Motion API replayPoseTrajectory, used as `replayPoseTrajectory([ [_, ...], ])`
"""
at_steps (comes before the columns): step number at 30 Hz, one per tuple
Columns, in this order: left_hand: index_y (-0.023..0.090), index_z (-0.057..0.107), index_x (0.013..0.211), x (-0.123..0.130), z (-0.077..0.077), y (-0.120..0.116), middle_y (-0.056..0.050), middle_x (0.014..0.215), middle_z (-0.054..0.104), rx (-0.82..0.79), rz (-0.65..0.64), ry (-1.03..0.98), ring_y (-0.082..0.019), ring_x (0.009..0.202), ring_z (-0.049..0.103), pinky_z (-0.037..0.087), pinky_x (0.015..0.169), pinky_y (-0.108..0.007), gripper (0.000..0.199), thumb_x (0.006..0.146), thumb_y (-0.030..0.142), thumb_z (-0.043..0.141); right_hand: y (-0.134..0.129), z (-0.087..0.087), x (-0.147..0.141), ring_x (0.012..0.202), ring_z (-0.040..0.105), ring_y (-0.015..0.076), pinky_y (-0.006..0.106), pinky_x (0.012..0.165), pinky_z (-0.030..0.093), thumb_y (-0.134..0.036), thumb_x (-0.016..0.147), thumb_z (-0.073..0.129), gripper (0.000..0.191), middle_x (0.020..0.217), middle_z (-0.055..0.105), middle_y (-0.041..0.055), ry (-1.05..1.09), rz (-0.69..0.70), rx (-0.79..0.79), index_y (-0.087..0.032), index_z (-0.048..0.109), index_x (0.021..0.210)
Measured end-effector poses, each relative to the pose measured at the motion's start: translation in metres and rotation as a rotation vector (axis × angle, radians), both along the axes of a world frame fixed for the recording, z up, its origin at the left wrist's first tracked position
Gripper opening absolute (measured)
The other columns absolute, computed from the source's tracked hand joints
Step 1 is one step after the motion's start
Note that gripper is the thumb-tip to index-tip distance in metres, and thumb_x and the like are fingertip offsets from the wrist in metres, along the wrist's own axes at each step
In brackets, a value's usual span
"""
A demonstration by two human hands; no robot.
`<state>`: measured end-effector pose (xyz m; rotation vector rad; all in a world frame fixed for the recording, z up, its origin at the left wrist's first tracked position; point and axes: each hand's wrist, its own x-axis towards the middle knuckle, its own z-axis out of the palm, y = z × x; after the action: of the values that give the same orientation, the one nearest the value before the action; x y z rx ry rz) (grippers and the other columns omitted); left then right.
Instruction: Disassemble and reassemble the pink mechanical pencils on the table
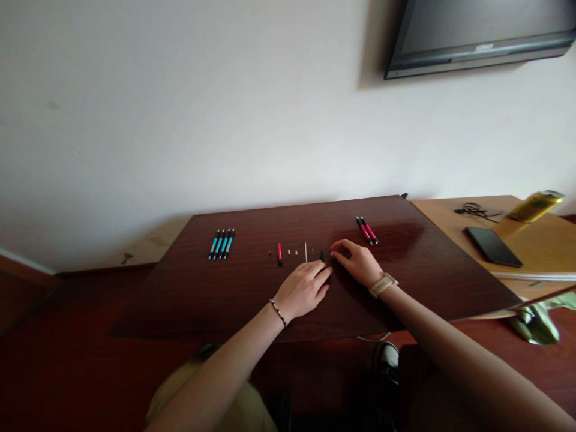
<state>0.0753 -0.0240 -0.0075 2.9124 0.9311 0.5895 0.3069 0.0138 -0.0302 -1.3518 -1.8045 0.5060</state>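
Across the middle of the dark table (189, 300) lies a row of pen parts: a tiny red piece (270, 252), a pink barrel (279, 253), two small white pieces (289, 252), a thin white refill (306, 252), a small spring-like piece (313, 251) and a black piece (322, 255). My left hand (306, 289) rests palm down below the refill and black piece, fingers apart, holding nothing visible. To the right of the row, my right hand (356, 261) pinches at the tabletop; a small pale bit shows at its fingertips, too small to name.
Several blue pens (221, 244) lie at the left and two pink pens (367, 230) at the back right. A lighter table (540, 246) on the right holds a phone (493, 246), a black cable (477, 210) and a yellow can (536, 206). A screen (481, 36) hangs above.
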Motion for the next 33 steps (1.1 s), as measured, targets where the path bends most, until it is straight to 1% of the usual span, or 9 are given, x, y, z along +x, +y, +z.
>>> replayPoseTrajectory([
  [2, 0.017, 0.057, 0.139, 0.000, -0.002, 0.001, -0.013, 0.141, 0.062, 0.007, -0.019, -0.005, -0.026, 0.135, 0.058, 0.049, 0.116, -0.044, 0.037, 0.104, 0.026, 0.054, 0.007, -0.002, 0.009, 0.090, 0.075, 0.0212, 0.034, 0.085, 0.057, -0.031, 0.092, 0.068, 0.016, 0.098, 0.079, 0.0033, 0.068, -0.015, -0.010, -0.025, 0.071, 0.106],
  [6, 0.016, 0.059, 0.137, 0.000, -0.004, 0.002, -0.013, 0.140, 0.064, 0.015, -0.067, -0.011, -0.025, 0.136, 0.058, 0.050, 0.117, -0.043, 0.034, 0.106, 0.023, 0.049, 0.019, -0.003, 0.017, 0.094, 0.076, 0.0221, 0.037, 0.088, 0.058, -0.031, 0.090, 0.071, 0.024, 0.098, 0.079, 0.0043, 0.170, 0.028, -0.066, -0.024, 0.069, 0.112],
  [11, 0.017, 0.060, 0.137, 0.000, -0.005, 0.001, -0.013, 0.140, 0.065, 0.008, -0.063, -0.020, -0.025, 0.136, 0.059, 0.051, 0.116, -0.044, 0.033, 0.105, 0.021, 0.050, 0.022, 0.000, 0.013, 0.091, 0.076, 0.0205, 0.035, 0.088, 0.058, -0.024, 0.089, 0.071, 0.029, 0.096, 0.080, 0.0026, 0.114, 0.132, -0.142, -0.024, 0.067, 0.118],
  [16, 0.016, 0.060, 0.135, 0.001, -0.004, 0.001, -0.013, 0.139, 0.065, 0.011, -0.058, -0.012, -0.025, 0.135, 0.060, 0.051, 0.116, -0.043, 0.032, 0.105, 0.021, 0.050, 0.021, 0.003, 0.012, 0.092, 0.076, 0.0195, 0.034, 0.088, 0.056, -0.020, 0.090, 0.068, 0.030, 0.098, 0.080, 0.0025, 0.071, 0.164, -0.146, -0.023, 0.067, 0.119],
  [20, 0.016, 0.061, 0.134, 0.001, -0.003, 0.001, -0.012, 0.137, 0.066, 0.009, -0.053, -0.015, -0.025, 0.133, 0.061, 0.052, 0.114, -0.044, 0.031, 0.105, 0.021, 0.050, 0.021, 0.001, 0.014, 0.093, 0.076, 0.0204, 0.037, 0.092, 0.057, -0.023, 0.090, 0.068, 0.028, 0.098, 0.080, 0.0035, 0.113, 0.199, -0.177, -0.022, 0.067, 0.118],
  [23, 0.015, 0.061, 0.133, 0.000, -0.003, 0.001, -0.012, 0.135, 0.067, 0.010, -0.040, -0.017, -0.025, 0.132, 0.062, 0.052, 0.114, -0.044, 0.031, 0.103, 0.020, 0.052, 0.020, 0.001, 0.014, 0.094, 0.077, 0.0220, 0.039, 0.093, 0.058, -0.028, 0.089, 0.072, 0.025, 0.098, 0.080, 0.0054, 0.180, 0.208, -0.212, -0.021, 0.070, 0.114],
  [27, 0.017, 0.060, 0.134, 0.000, -0.003, 0.001, -0.011, 0.134, 0.068, -0.005, -0.028, -0.023, -0.026, 0.133, 0.061, 0.052, 0.113, -0.046, 0.032, 0.103, 0.018, 0.052, 0.014, 0.007, 0.010, 0.096, 0.076, 0.0230, 0.038, 0.090, 0.060, -0.036, 0.088, 0.074, 0.030, 0.103, 0.080, 0.0082, 0.302, 0.248, -0.256, -0.019, 0.070, 0.113],
  [30, 0.017, 0.060, 0.134, 0.000, -0.003, 0.001, -0.011, 0.135, 0.067, -0.021, -0.028, -0.023, -0.026, 0.131, 0.062, 0.053, 0.112, -0.046, 0.032, 0.103, 0.018, 0.051, 0.005, 0.015, 0.002, 0.096, 0.076, 0.0223, 0.036, 0.088, 0.060, -0.036, 0.090, 0.073, 0.027, 0.103, 0.080, 0.0069, 0.275, 0.258, -0.207, -0.020, 0.071, 0.111],
  [33, 0.018, 0.060, 0.135, 0.000, -0.003, 0.001, -0.011, 0.136, 0.066, -0.029, -0.023, -0.023, -0.026, 0.129, 0.063, 0.053, 0.111, -0.046, 0.034, 0.102, 0.018, 0.052, -0.005, 0.019, -0.007, 0.092, 0.076, 0.0211, 0.034, 0.086, 0.060, -0.031, 0.093, 0.068, 0.016, 0.099, 0.080, 0.0035, 0.113, 0.266, -0.116, -0.024, 0.073, 0.106],
])
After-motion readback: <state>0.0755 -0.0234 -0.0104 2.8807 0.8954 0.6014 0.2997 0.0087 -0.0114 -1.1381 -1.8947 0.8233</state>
